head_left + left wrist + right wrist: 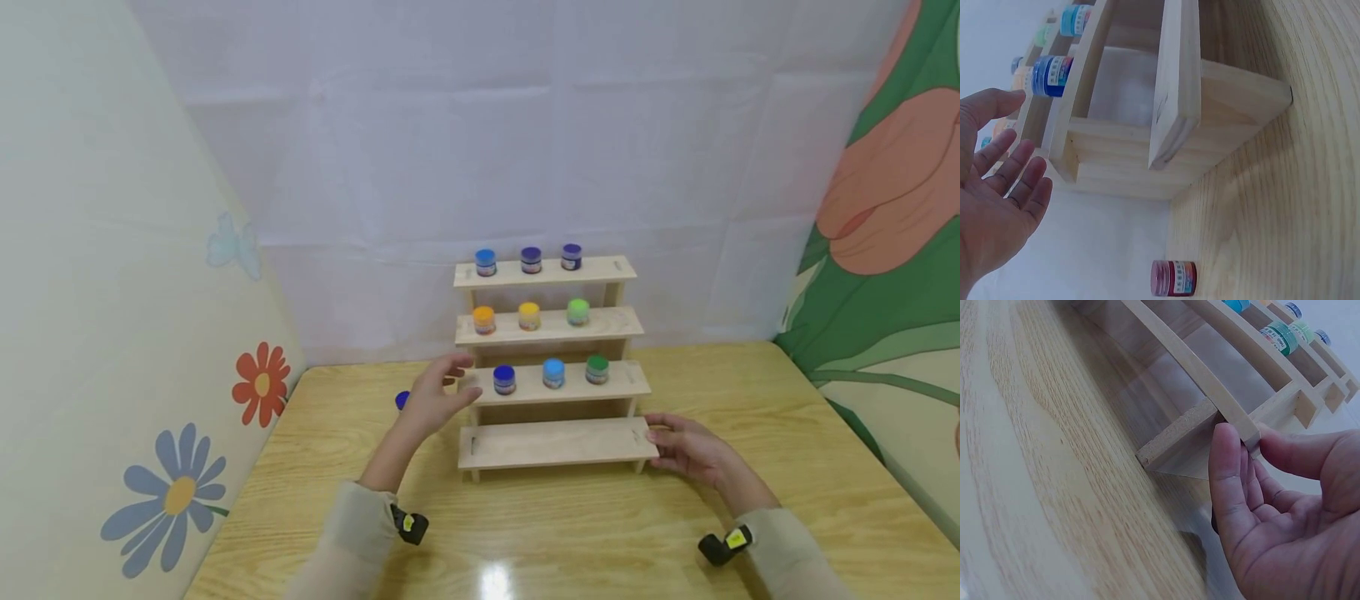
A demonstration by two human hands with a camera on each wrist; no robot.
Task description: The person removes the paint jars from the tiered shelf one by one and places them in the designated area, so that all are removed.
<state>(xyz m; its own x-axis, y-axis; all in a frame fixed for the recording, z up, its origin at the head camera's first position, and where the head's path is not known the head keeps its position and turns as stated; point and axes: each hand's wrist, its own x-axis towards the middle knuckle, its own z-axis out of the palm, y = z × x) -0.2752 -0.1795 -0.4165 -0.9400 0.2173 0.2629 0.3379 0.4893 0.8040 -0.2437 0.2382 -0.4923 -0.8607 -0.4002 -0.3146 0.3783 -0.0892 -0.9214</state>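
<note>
A wooden tiered shelf stand (pixel 558 442) stands on the table, its lowest tier bare. My right hand (pixel 693 454) pinches the right end of that lowest board, thumb above and fingers below in the right wrist view. Beside the left end of the tier above, my left hand (pixel 435 396) is held with fingers spread and nothing in them. Closest to it is a dark blue paint jar (pixel 504 380); a light blue jar (pixel 553 373) and a dark green jar (pixel 597 370) share its board. Partly hidden behind the left hand is a blue-lidded jar (pixel 402 400).
Higher up sit an orange jar (pixel 483 321), a yellow jar (pixel 528 317) and a light green jar (pixel 578 312), with blue and purple jars on the top board (pixel 592 271). A dark red jar (pixel 1174 278) is on the table in the left wrist view. White cloth (pixel 375 167) hangs behind.
</note>
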